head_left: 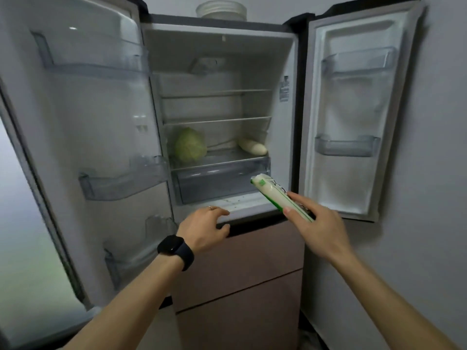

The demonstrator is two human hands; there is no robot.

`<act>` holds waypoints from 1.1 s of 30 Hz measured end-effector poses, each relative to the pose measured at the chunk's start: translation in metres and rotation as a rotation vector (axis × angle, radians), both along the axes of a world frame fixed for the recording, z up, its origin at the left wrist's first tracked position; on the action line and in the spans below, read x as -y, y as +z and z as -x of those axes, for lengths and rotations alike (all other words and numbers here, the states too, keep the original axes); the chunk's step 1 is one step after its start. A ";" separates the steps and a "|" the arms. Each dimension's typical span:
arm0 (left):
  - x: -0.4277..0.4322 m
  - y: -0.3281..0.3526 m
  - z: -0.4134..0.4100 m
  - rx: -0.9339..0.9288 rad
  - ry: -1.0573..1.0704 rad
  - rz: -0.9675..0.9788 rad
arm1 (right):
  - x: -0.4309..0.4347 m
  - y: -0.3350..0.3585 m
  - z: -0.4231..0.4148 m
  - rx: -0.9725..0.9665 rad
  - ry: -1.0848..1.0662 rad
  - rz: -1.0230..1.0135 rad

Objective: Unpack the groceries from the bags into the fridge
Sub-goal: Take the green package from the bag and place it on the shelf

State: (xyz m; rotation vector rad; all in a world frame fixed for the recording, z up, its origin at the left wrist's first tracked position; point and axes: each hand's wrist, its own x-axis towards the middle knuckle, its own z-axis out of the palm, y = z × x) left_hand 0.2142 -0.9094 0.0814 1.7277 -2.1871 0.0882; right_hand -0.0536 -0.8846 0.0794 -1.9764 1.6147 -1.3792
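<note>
Nearest, the left hand, a black watch on its wrist, hangs with fingers loosely curled and holds nothing, at the near lip of the open fridge. To its right, the right hand grips a white and green packet, its far end tilted up towards the clear drawer. On the shelf above lie a cabbage at left and a white radish at right

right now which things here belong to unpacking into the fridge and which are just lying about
Job: fridge, green-and-white packet in right hand, cabbage and white radish already inside.
Lying about: stack of bowls on top of the fridge, wristwatch.
</note>
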 end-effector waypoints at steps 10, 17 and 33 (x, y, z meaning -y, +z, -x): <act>0.153 0.046 0.041 0.002 0.152 0.084 | 0.185 0.057 0.037 -0.004 0.132 0.063; 0.241 0.096 0.041 0.066 0.210 0.176 | 0.280 0.099 0.038 0.001 0.138 0.153; 0.428 0.261 0.004 0.129 0.254 0.576 | 0.464 0.273 -0.038 -0.238 -0.155 0.327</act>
